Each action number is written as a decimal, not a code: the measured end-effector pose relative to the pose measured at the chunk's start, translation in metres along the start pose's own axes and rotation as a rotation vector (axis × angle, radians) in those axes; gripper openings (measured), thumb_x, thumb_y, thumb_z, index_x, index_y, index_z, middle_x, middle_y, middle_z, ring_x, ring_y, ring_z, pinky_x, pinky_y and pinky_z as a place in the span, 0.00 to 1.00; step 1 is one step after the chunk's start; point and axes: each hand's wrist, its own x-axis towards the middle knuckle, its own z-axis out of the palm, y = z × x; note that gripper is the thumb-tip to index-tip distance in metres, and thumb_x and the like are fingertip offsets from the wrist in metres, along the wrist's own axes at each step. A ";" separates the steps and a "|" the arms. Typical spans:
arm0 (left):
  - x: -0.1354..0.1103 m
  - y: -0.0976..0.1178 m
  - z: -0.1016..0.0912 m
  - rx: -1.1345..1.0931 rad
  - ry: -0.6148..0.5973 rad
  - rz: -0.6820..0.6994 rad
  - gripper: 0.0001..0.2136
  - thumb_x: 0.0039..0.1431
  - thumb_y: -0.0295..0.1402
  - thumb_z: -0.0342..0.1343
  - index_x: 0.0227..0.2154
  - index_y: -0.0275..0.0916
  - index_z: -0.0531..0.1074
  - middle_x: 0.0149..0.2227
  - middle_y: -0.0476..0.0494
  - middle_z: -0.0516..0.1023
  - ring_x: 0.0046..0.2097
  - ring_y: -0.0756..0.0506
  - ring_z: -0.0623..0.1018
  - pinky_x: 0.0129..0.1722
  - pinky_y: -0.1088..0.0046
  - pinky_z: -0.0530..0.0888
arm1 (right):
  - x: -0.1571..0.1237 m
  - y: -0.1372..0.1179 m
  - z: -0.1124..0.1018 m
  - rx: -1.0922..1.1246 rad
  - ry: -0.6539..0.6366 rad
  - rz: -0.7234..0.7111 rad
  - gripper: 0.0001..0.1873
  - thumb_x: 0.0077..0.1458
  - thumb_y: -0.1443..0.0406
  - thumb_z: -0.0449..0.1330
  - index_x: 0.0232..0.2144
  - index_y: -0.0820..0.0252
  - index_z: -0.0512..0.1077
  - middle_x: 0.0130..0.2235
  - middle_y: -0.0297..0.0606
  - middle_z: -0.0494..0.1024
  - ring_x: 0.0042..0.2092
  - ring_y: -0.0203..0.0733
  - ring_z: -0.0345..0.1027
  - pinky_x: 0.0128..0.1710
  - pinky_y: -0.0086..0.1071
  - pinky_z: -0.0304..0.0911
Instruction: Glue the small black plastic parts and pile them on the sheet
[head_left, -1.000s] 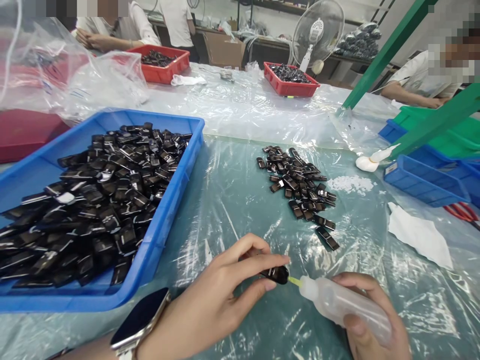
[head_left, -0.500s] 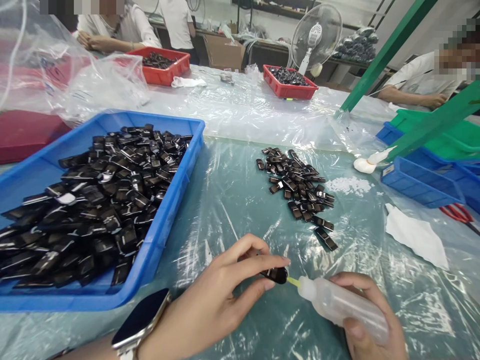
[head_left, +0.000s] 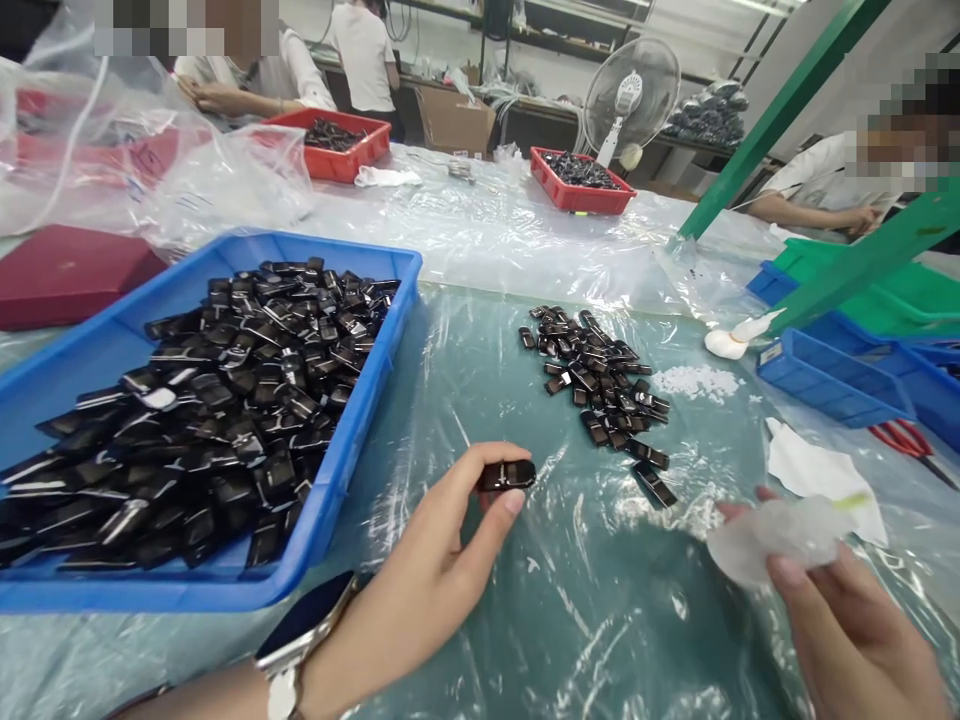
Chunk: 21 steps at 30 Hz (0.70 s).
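Note:
Between its thumb and fingers, my left hand [head_left: 450, 540] pinches a small glossy black plastic part [head_left: 507, 475], held a little above the table. My right hand [head_left: 847, 610] grips a translucent squeeze bottle [head_left: 776, 540], blurred by motion, its yellowish tip pointing right. Beyond both hands lies a pile of similar black parts [head_left: 600, 370]. A small heap of white bits [head_left: 697, 382] is beside that pile. To the left, a blue tray [head_left: 352, 440] holds many more black parts.
A white cloth [head_left: 814, 465], red-handled scissors [head_left: 900, 437] and blue bins [head_left: 832, 380] lie at the right. A green post [head_left: 780, 125] slants upward there. Red trays [head_left: 581, 190] stand at the back, near a fan [head_left: 631, 95]. Co-workers sit at far left and right.
My right hand has swung right with the bottle, whose tip has left the black part and turned from left to right. My left hand has drawn back slightly, still holding the part.

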 end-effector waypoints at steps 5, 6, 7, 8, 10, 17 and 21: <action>-0.001 0.003 0.002 0.006 -0.097 -0.004 0.10 0.72 0.41 0.42 0.52 0.48 0.60 0.38 0.48 0.69 0.32 0.48 0.69 0.25 0.75 0.64 | 0.034 0.003 0.010 0.017 0.092 0.046 0.28 0.38 0.50 0.72 0.40 0.55 0.72 0.47 0.43 0.78 0.53 0.60 0.69 0.58 0.52 0.58; -0.001 0.003 0.002 0.010 -0.089 -0.004 0.10 0.72 0.40 0.41 0.51 0.47 0.59 0.37 0.48 0.68 0.31 0.48 0.68 0.25 0.75 0.64 | 0.032 0.002 0.013 0.002 0.129 0.025 0.32 0.37 0.51 0.72 0.44 0.55 0.70 0.49 0.45 0.75 0.54 0.61 0.67 0.58 0.54 0.56; -0.002 0.003 0.003 0.012 -0.074 -0.007 0.10 0.72 0.40 0.41 0.51 0.47 0.59 0.36 0.48 0.67 0.30 0.48 0.67 0.26 0.74 0.65 | 0.026 -0.001 0.015 -0.017 0.187 -0.001 0.36 0.37 0.51 0.72 0.47 0.56 0.68 0.52 0.46 0.73 0.55 0.62 0.65 0.58 0.56 0.55; -0.002 0.003 0.003 0.013 -0.057 -0.008 0.10 0.72 0.39 0.40 0.51 0.46 0.59 0.36 0.49 0.67 0.30 0.48 0.66 0.26 0.74 0.65 | 0.017 -0.004 0.018 -0.032 0.256 -0.025 0.37 0.39 0.51 0.72 0.50 0.56 0.67 0.52 0.47 0.71 0.55 0.62 0.64 0.57 0.57 0.54; -0.002 0.001 0.004 0.013 -0.035 -0.014 0.09 0.72 0.38 0.40 0.50 0.45 0.59 0.34 0.49 0.66 0.30 0.48 0.66 0.26 0.74 0.65 | -0.007 -0.009 0.025 -0.075 0.357 -0.060 0.30 0.46 0.52 0.69 0.48 0.57 0.68 0.48 0.46 0.72 0.52 0.60 0.67 0.56 0.56 0.56; -0.003 -0.002 0.006 0.037 -0.016 -0.003 0.08 0.72 0.37 0.41 0.49 0.46 0.59 0.40 0.49 0.70 0.40 0.46 0.72 0.38 0.70 0.69 | -0.062 -0.015 0.082 -0.389 -0.404 -0.621 0.14 0.62 0.67 0.57 0.50 0.50 0.72 0.42 0.40 0.76 0.42 0.47 0.72 0.35 0.36 0.67; -0.002 -0.003 0.007 0.064 -0.055 0.064 0.07 0.72 0.34 0.42 0.50 0.47 0.61 0.44 0.49 0.71 0.44 0.46 0.73 0.42 0.69 0.70 | -0.060 -0.016 0.095 -0.397 -0.451 -0.538 0.10 0.65 0.67 0.52 0.38 0.51 0.72 0.38 0.39 0.73 0.39 0.46 0.70 0.32 0.36 0.63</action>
